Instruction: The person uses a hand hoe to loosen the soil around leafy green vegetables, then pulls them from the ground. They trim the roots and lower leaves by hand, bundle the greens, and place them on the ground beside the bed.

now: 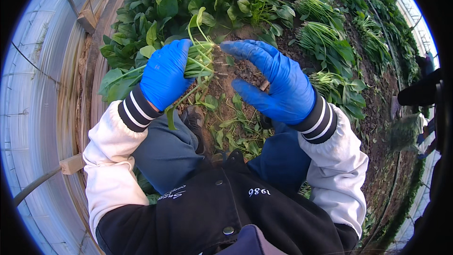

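Note:
My left hand [166, 72], in a blue glove, is closed around a bunch of leafy greens that look like spinach [200, 60]. The cut stem ends point to the right, and broad leaves hang out on the left side of the fist. A few loose stems stick up and droop down from the bunch. Just right of the stem ends, my right hand [272, 78], also blue-gloved, has its thumb and fingers spread apart with nothing between them. Below both hands, loose leaves and stems [240, 131] lie scattered on brown soil [221, 92] between my shoes.
Dense spinach plants [191, 0] grow in front. Several gathered bunches [322, 42] lie in a row on the right. Along the left runs a wooden board [101, 35] beside plastic sheeting [39, 88]. Another person [421, 88] is partly visible at far right, near a greenish bag [407, 132].

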`<control>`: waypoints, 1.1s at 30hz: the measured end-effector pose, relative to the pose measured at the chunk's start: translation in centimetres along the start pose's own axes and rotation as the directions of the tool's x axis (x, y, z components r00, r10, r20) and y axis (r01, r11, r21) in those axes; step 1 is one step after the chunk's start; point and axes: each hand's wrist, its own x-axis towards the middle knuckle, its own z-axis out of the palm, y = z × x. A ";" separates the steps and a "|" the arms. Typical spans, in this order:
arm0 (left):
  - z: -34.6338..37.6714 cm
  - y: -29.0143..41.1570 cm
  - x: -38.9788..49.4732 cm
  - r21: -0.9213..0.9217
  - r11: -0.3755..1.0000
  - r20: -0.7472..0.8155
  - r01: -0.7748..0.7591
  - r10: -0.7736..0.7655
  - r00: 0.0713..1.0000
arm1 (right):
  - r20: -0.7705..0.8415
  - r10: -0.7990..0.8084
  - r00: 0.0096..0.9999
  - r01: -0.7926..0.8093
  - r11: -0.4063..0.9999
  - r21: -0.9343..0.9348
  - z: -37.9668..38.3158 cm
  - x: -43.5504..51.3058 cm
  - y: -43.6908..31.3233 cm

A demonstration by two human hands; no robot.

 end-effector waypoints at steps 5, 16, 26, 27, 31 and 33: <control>-0.9 4.4 -1.2 0.083 0.992 0.020 0.100 -0.101 0.995 | -0.074 -0.138 0.988 0.127 0.982 -0.137 2.9 -0.3 -0.8; 0.3 5.0 -1.4 0.073 0.997 -0.033 0.011 -0.008 0.999 | 0.180 0.297 0.938 -0.347 0.806 0.479 -0.1 -1.7 2.1; 0.6 3.8 -0.4 0.036 0.997 -0.076 0.069 -0.066 0.995 | -0.009 0.102 0.995 -0.102 0.995 -0.003 0.7 -1.8 1.9; 0.7 3.7 -0.3 0.028 0.997 -0.073 0.076 -0.074 0.995 | -0.030 0.006 1.000 -0.009 0.997 -0.082 1.1 -1.5 1.9; 1.3 3.3 0.2 -0.020 0.998 -0.072 0.060 -0.061 0.996 | 0.004 -0.362 0.932 0.344 0.882 -0.322 2.6 -0.2 2.0; 1.5 3.3 0.2 -0.025 0.999 -0.077 0.047 -0.049 0.996 | 0.027 -0.505 0.863 0.478 0.797 -0.371 3.1 0.3 2.2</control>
